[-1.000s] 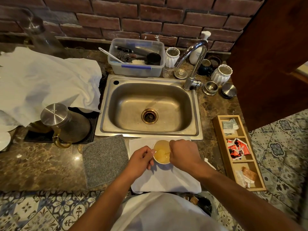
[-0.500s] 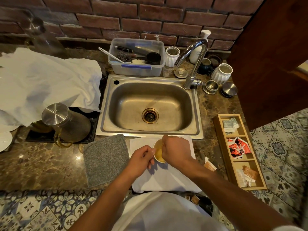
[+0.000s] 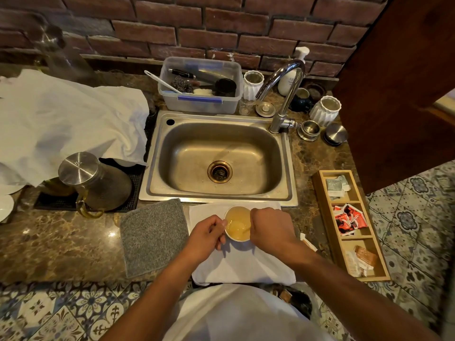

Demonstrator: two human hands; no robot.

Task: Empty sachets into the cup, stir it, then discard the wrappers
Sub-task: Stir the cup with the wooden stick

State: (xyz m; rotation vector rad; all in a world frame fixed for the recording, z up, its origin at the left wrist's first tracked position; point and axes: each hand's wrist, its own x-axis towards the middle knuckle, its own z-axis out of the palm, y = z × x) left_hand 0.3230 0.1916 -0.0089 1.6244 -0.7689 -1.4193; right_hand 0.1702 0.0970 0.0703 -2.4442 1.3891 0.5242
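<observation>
A small white cup (image 3: 229, 236) of pale yellow liquid stands on a white folded cloth (image 3: 246, 267) just in front of the sink. My left hand (image 3: 208, 233) grips the cup's left side. Fingers closed, my right hand (image 3: 270, 230) sits at the cup's right rim and holds a pale spoon (image 3: 240, 227) whose bowl is dimly seen in the liquid. A torn sachet wrapper (image 3: 307, 243) lies on the counter just right of my right wrist, partly hidden by it.
A steel sink (image 3: 219, 156) with a tap (image 3: 283, 94) lies behind the cup. A grey mat (image 3: 154, 236) is to the left, a metal jug (image 3: 96, 180) beyond it. A wooden sachet tray (image 3: 320, 207) sits at right.
My right hand swung left over the cup half a second ago and is now back at its right rim. The left hand and cup stayed put.
</observation>
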